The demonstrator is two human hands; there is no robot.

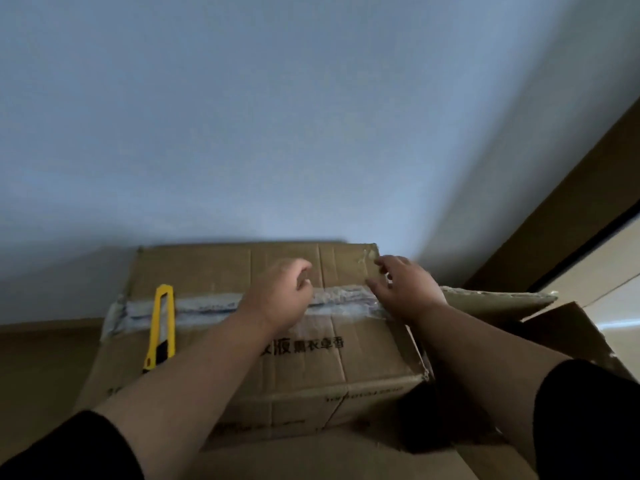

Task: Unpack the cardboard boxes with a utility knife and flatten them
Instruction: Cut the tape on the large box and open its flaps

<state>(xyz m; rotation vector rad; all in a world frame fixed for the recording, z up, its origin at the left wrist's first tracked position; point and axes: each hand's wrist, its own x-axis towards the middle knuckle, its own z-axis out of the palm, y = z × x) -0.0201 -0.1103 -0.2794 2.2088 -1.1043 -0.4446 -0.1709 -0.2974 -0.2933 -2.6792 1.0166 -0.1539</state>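
Black sleeves frame the bottom of the view, and from them both bare forearms stretch forward over the cardboard box [311,355], which sits closed, its top seam facing up. A strip of clear tape [214,308] runs along that seam from left to right, wrinkled and whitish. That left-to-right line is what matters, since any cut or peel has to follow it.

Over the middle of the seam is the left hand [277,292], its fingers [304,271] curled under; they may be picking at the tape, though I cannot tell whether they actually hold any. Near the box's far right corner the right hand [401,289] has thumb and forefinger close together at the tape's right end, where a shiny scrap of tape [369,256] wraps over the corner. The blur keeps me from saying whether it has a pinch there.

On the lid to the left lies the utility knife [160,327], yellow, untouched, its long axis running away from the person and so across the tape. It is well apart from the right hand and nearer the left, which would need only to draw back and sideways to reach it.

Another cardboard box [502,301] stands open just to the right, flaps raised. A pale wall [311,116] rises behind everything.
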